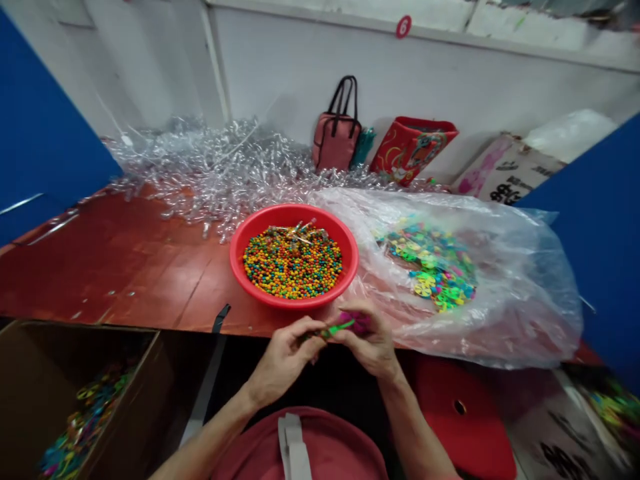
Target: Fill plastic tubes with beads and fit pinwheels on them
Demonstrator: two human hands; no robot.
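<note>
Between both grips, at the bottom of my feed, sits a green strip (336,330) joined to a magenta tuft (356,323); how the two connect is too small for me to tell. The left grip (283,360) is narrow, with thumb and fingers pinching the strip's near end. The right grip (367,340) is narrow too, its fingers curled around the tuft, and the two grips nearly meet. For work this fine, I'd keep both pinches short and close to the piece, with the wrists low, so the strip can't twist or slip free.

Straight ahead of the grips, on the red-brown surface (125,267), a red basin (295,212) holds colored beads (293,270) with a few foil-topped sticks (295,233) lying on them. Ahead and to the right of the right grip, a clear plastic bag (525,313) holds bright plastic pieces (427,263). Down to the left of the left grip, an open cardboard box (135,380) holds similar pieces (85,420). Beyond the basin lies a heap of clear curled ribbon (215,173).
</note>
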